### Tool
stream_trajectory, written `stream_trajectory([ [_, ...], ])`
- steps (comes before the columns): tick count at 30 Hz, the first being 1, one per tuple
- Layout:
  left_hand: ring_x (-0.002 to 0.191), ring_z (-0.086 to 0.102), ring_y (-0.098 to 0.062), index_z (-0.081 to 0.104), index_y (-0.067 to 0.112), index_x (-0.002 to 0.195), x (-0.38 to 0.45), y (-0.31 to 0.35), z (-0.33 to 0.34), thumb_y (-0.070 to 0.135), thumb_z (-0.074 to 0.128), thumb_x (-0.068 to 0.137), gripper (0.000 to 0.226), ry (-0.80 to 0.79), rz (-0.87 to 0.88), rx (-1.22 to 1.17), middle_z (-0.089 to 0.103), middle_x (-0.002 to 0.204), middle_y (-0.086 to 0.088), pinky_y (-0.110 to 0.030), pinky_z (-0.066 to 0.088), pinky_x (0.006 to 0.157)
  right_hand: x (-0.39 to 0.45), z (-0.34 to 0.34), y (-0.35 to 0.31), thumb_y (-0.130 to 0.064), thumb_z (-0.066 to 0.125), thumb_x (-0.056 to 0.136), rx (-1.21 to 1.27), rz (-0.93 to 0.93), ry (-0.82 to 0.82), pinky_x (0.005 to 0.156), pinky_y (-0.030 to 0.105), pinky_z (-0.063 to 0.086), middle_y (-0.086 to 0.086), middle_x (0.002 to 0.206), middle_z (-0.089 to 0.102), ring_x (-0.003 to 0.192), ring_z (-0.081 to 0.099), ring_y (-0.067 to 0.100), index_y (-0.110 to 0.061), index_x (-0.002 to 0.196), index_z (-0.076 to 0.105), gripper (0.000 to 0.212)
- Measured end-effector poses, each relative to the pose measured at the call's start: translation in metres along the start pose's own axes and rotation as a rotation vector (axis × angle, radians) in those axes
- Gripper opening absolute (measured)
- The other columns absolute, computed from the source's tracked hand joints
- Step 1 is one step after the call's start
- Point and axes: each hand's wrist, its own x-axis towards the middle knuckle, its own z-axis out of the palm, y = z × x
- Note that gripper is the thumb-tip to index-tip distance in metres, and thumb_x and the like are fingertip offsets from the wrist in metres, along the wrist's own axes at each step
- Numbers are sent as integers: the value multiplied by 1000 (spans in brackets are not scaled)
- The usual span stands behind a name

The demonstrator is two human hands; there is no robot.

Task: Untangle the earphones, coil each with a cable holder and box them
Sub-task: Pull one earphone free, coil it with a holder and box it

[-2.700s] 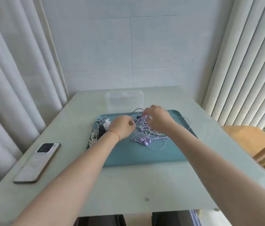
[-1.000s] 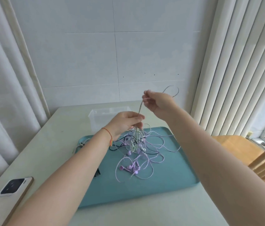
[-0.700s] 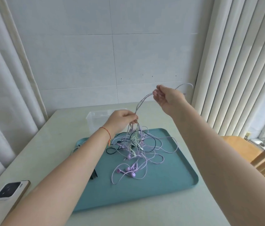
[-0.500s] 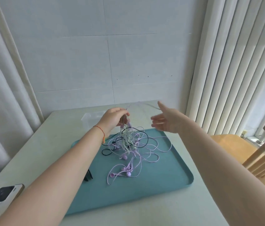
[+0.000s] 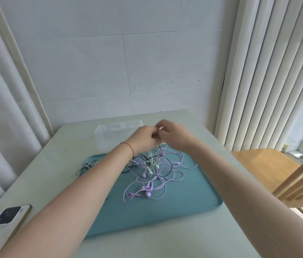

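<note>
A tangle of earphones, purple, pale green and black cables, lies on the teal tray. My left hand pinches the top of the tangle and holds it a little above the tray. My right hand meets it from the right, fingers closed on the same cables. Purple earbuds rest on the tray in front of the tangle. A clear plastic box stands behind the tray, partly hidden by my left hand. Cable holders lie at the tray's left edge, partly hidden by my left arm.
A phone lies face down at the table's front left. A wooden chair stands to the right of the table. Curtains hang on the left, vertical blinds on the right, and a white wall rises behind the table.
My right hand had pulled a cable up and to the right, then let it go with fingers spread. Now it has come back to my left hand at the tangle's top.
</note>
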Motion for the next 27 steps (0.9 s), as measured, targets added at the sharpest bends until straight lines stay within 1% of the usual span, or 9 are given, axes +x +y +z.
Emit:
stream_trajectory([
  [2, 60, 51, -14, 65, 25, 66, -7, -9, -1, 16, 62, 87, 23, 22, 4, -18, 59, 62, 6, -25, 41, 59, 3, 8, -3, -15, 41, 92, -51, 62, -86, 58, 26, 38, 3, 74, 60, 67, 52, 19, -14, 92, 60, 19],
  [4, 68, 59, -17, 68, 22, 72, -12, -21, -1, 18, 70, 81, 10, 51, -4, -42, 67, 73, -1, -28, 48, 68, 5, 11, -5, -27, 39, 96, -114, 146, -219, 59, 29, 38, 3, 61, 54, 58, 48, 22, -12, 74, 56, 32],
  [6, 73, 61, -15, 70, 23, 78, -17, -31, 0, 21, 76, 75, 7, 54, -35, -91, 70, 82, -2, -30, 51, 74, 7, 10, -6, -41, 44, 95, -197, 190, -298, 56, 27, 39, 1, 57, 51, 52, 44, 22, -15, 67, 62, 42],
  [8, 74, 62, -11, 71, 23, 82, -21, -40, 2, 25, 78, 73, 12, 38, -70, -123, 70, 82, 3, -28, 52, 73, 11, 8, -9, -40, 55, 90, -300, 153, -314, 51, 24, 38, 1, 59, 50, 52, 42, 19, -17, 72, 71, 32],
  [12, 75, 57, -6, 68, 17, 88, -24, -48, 5, 22, 69, 78, 11, 61, -117, -132, 63, 78, 12, -18, 43, 67, 23, 6, -19, -24, 62, 87, -234, 52, -116, 48, 25, 32, -1, 57, 50, 50, 40, 13, -15, 83, 74, 15],
  [19, 109, 54, -7, 60, 22, 118, -17, -55, -3, 44, 65, 85, 40, 134, -143, -174, 60, 117, 10, -25, 38, 86, 33, -10, -34, -18, 52, 93, 21, -47, 325, 43, 21, 32, -2, 57, 56, 44, 47, 5, -13, 86, 66, 16],
  [22, 104, 55, -7, 68, 22, 102, -15, -56, -6, 39, 64, 86, 24, 198, -138, -103, 64, 107, 11, -24, 38, 83, 35, -15, -37, -16, 45, 97, 152, -57, 385, 38, 15, 31, 2, 62, 59, 38, 48, 0, -12, 90, 58, 15],
  [25, 88, 62, -12, 73, 21, 82, -12, -53, -11, 27, 61, 86, 13, 306, -145, -61, 67, 81, 10, -18, 40, 68, 41, -19, -39, -18, 43, 97, 75, -58, 395, 48, 24, 33, 6, 80, 62, 63, 52, 15, -12, 93, 57, 16],
  [27, 85, 62, -11, 73, 21, 83, -12, -51, -15, 26, 62, 86, 13, 352, -161, -73, 67, 81, 9, -20, 45, 73, 46, -21, -40, -17, 43, 96, 116, -33, 404, 54, 25, 36, 6, 82, 61, 72, 53, 21, -10, 93, 59, 17],
])
